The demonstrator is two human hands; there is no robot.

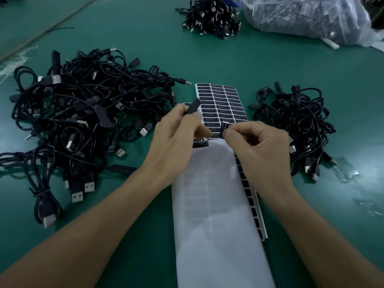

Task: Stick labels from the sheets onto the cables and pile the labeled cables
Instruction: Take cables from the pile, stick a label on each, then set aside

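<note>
A sheet of black labels (223, 102) lies on the green table at centre, its lower part a bare white backing (216, 215). My left hand (176, 142) grips a black cable plug (194, 106) that sticks up above the sheet. My right hand (257, 146) pinches a black label (224, 129) lifted at the sheet's lower rows. A large heap of black USB cables (83, 113) lies left of the sheet. A smaller heap of cables (295, 123) lies to the right.
A bundle of cables (209, 16) sits at the far edge, next to a clear plastic bag (307, 15) full of more cables at the top right. Scraps of clear film (345, 171) lie on the table (239, 63) at the right.
</note>
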